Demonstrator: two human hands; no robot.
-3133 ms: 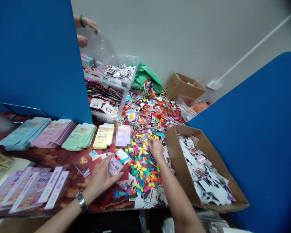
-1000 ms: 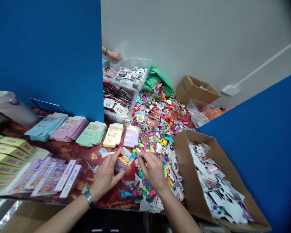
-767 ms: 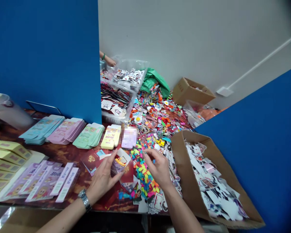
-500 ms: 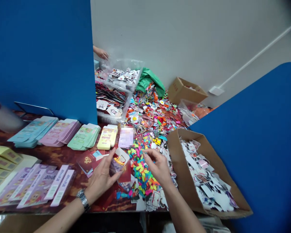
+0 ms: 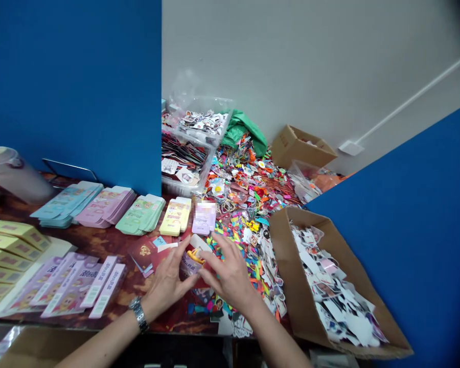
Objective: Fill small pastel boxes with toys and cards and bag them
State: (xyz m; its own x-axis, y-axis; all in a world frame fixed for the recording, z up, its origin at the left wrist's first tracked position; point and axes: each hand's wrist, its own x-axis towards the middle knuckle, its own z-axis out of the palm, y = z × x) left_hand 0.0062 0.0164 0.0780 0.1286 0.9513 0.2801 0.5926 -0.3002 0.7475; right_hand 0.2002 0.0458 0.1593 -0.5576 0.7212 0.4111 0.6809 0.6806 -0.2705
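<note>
My left hand [image 5: 172, 278], with a metal watch [image 5: 138, 314] on its wrist, grips a small purple printed carton [image 5: 190, 265] whose white flap stands up. Something yellow-orange [image 5: 195, 255] shows in the carton's mouth. Over the opening, my right hand [image 5: 227, 271] has its thumb and fingertips at the carton's right side; whether a small item is between them is hidden. Beneath and beyond the right hand lies a spread of small bright plastic pieces [image 5: 258, 273]. Dark red cards [image 5: 143, 250] lie left of the carton.
Flat carton stacks in blue [image 5: 67, 202], pink [image 5: 105, 204], green [image 5: 141, 213] and yellow [image 5: 175, 215] line the blue partition [image 5: 72, 92]. Filled purple boxes [image 5: 74, 283] lie left. A cardboard box [image 5: 291, 276] of paper cutouts stands right. Clear bins [image 5: 203, 179] and mixed trinkets lie behind.
My right hand has moved left from above the bright pieces to the carton's mouth. The view has shifted slightly left, and another person's hand by the clear bins is gone from sight.
</note>
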